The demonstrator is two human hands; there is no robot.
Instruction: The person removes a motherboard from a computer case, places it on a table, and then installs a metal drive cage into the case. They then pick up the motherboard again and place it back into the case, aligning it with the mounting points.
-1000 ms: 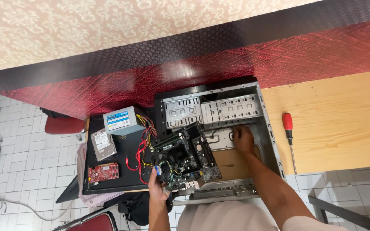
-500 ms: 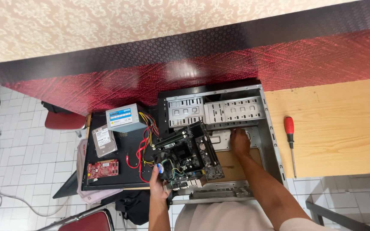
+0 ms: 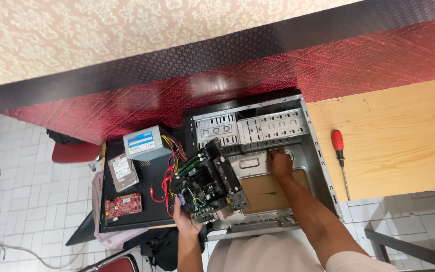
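Wooden table by red wall, open PC case on it. My left hand grips motherboard at near-left corner, board tilted up over case's left side, long axis near-to-far. Right hand flat on case floor, holding nothing, just right of board. Screwdriver well right.

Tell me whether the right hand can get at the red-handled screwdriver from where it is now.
Probably yes. The right hand lies inside the open computer case, empty as far as shows. The screwdriver lies on bare wooden table just beyond the case wall, so the hand must lift over it.
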